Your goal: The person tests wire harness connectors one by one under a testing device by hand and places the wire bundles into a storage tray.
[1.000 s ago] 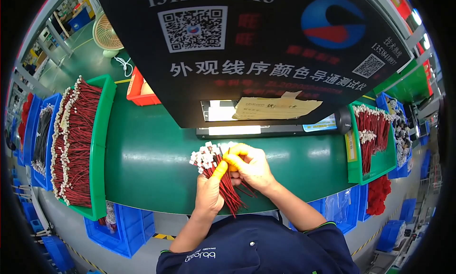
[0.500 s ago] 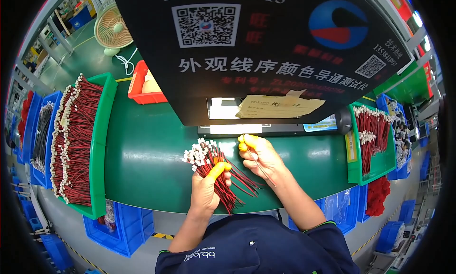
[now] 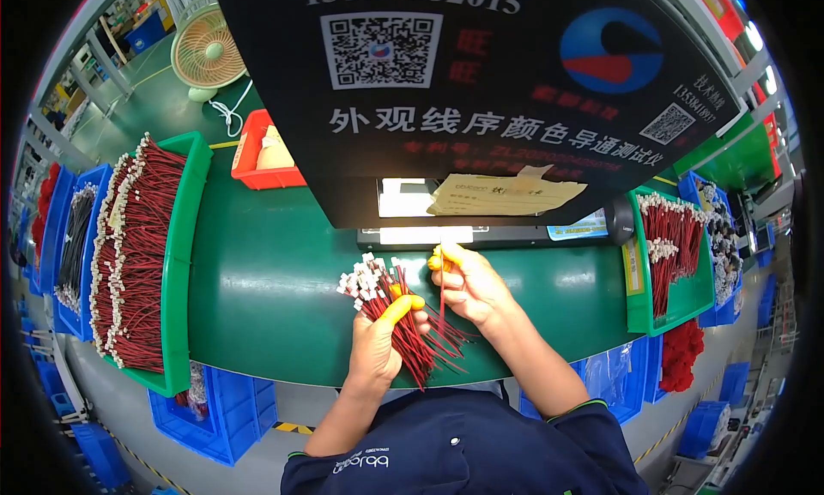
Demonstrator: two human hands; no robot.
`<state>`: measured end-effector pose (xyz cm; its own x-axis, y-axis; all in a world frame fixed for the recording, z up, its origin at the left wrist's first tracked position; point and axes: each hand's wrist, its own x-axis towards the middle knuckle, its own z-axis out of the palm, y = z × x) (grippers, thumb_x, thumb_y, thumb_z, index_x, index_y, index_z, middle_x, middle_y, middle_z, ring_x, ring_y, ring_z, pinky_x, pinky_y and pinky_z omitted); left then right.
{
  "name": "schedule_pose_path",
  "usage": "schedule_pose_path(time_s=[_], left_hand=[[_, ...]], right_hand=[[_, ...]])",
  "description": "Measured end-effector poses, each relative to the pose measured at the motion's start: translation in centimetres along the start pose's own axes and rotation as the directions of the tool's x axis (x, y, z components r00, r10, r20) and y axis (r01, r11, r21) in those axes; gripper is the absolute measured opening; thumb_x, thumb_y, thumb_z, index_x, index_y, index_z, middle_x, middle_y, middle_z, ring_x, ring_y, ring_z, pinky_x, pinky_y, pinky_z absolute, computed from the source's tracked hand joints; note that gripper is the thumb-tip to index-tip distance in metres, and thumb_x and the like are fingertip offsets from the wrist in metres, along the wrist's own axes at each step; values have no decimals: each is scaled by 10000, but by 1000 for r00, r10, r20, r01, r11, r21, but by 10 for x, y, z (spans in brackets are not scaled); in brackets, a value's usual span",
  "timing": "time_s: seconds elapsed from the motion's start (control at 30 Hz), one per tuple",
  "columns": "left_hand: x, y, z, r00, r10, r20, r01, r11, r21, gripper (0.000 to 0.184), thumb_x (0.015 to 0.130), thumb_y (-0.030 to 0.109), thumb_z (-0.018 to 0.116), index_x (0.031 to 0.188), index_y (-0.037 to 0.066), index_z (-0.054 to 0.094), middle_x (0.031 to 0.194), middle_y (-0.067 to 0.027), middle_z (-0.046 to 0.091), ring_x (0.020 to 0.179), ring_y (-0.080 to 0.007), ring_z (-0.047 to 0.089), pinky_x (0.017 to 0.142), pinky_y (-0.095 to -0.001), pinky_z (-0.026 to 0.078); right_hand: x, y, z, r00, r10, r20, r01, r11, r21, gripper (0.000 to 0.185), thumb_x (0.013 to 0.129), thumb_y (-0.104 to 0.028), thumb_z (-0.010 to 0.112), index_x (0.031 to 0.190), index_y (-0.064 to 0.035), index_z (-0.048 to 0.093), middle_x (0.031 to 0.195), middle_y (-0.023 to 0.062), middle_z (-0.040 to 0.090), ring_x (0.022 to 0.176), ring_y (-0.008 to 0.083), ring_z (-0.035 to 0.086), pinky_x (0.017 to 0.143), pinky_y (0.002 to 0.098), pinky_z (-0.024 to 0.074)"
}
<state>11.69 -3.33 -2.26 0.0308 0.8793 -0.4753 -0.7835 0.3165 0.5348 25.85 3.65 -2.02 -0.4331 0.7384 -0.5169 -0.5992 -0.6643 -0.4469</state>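
My left hand (image 3: 378,339), with yellow finger covers, is closed round a bundle of dark red wires (image 3: 416,351) whose white connectors (image 3: 366,280) fan out above it. To its right, my right hand (image 3: 468,285) pinches a thin red wire (image 3: 442,310) between thumb and forefinger, in yellow covers too. That wire hangs down beside the bundle; its upper end is hidden by the fingers. Just beyond my right hand is the lit slot (image 3: 425,235) of a black testing device (image 3: 515,237).
A black panel (image 3: 481,143) with white lettering stands over the green table (image 3: 257,323). Green trays of wires flank it at left (image 3: 178,272) and right (image 3: 687,310). A red bin (image 3: 246,165), a fan (image 3: 209,53) and a blue crate (image 3: 232,418) lie around it.
My right hand has moved from the bundle to the right with a wire, then slightly back left. The wire now hangs nearly straight. The bundle in my left hand shifted left, then slightly right.
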Motion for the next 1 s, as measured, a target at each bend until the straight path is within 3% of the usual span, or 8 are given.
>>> schedule_pose_path(time_s=[0.33, 0.37, 0.4, 0.43, 0.5, 0.57, 0.7, 1.0], left_hand=[[2, 1, -4, 997, -30, 65, 33, 999, -40, 109, 789, 50, 547, 893, 29, 522, 772, -101, 590, 580, -142, 542, 476, -245, 452], [2, 1, -4, 997, -30, 78, 33, 998, -45, 112, 791, 47, 542, 900, 28, 521, 777, -104, 591, 579, -143, 540, 475, -244, 451], [3, 1, -5, 997, -26, 77, 30, 998, -48, 112, 791, 47, 542, 900, 28, 521, 777, -104, 591, 579, -143, 540, 475, -244, 451], [4, 0, -6, 996, -32, 88, 38, 997, -70, 113, 794, 45, 537, 905, 27, 520, 783, -107, 592, 585, -149, 547, 481, -248, 459], [3, -2, -3, 994, -46, 102, 55, 995, -88, 114, 797, 43, 532, 909, 26, 519, 788, -111, 593, 592, -155, 553, 487, -252, 466], [1, -1, 6, 996, -85, -21, 84, 996, -40, 107, 806, 49, 522, 911, 29, 519, 776, -102, 592, 611, -167, 569, 506, -263, 484], [1, 0, -5, 997, -72, 20, 73, 997, -13, 110, 812, 90, 528, 906, 33, 520, 733, -84, 581, 616, -172, 574, 519, -279, 488], [1, -2, -4, 995, -90, 50, 94, 993, -72, 104, 807, 95, 539, 895, 40, 531, 721, -91, 570, 555, -141, 518, 454, -248, 405]], right_hand=[[-5, 5, 5, 997, -74, -4, 74, 997, 6, 196, 839, -207, 509, 786, -18, 524, 664, 10, 486, 458, 33, 389, 354, 152, 317], [-13, 3, 17, 980, -193, -44, 151, 873, -464, 177, 834, -176, 512, 795, -6, 543, 659, 17, 500, 483, 43, 420, 386, 164, 344], [-16, 4, 24, 950, -312, -21, 159, 538, -828, 161, 830, -145, 515, 804, 6, 562, 654, 25, 515, 508, 53, 452, 418, 176, 370], [-12, 17, 22, 872, -451, 189, 418, 489, -765, 130, 804, -105, 535, 807, 15, 584, 640, 27, 533, 536, 68, 479, 478, 194, 390], [-18, 22, 22, 956, -237, 175, 294, 772, -563, 73, 793, -46, 533, 783, 22, 557, 671, 50, 524, 485, 101, 474, 431, 212, 412], [-21, 8, 27, 982, -185, 44, 170, 746, -644, 143, 827, -120, 494, 784, 8, 542, 669, 50, 514, 449, 41, 401, 351, 169, 322], [-4, -2, 2, 1000, -2, -3, 1, 996, -94, 183, 845, -195, 477, 753, -37, 497, 641, 12, 482, 410, 20, 315, 298, 139, 248], [-3, 0, -2, 999, -1, 35, 3, 998, -60, 168, 844, -186, 484, 749, -49, 494, 579, -1, 448, 416, 18, 332, 291, 141, 259]])
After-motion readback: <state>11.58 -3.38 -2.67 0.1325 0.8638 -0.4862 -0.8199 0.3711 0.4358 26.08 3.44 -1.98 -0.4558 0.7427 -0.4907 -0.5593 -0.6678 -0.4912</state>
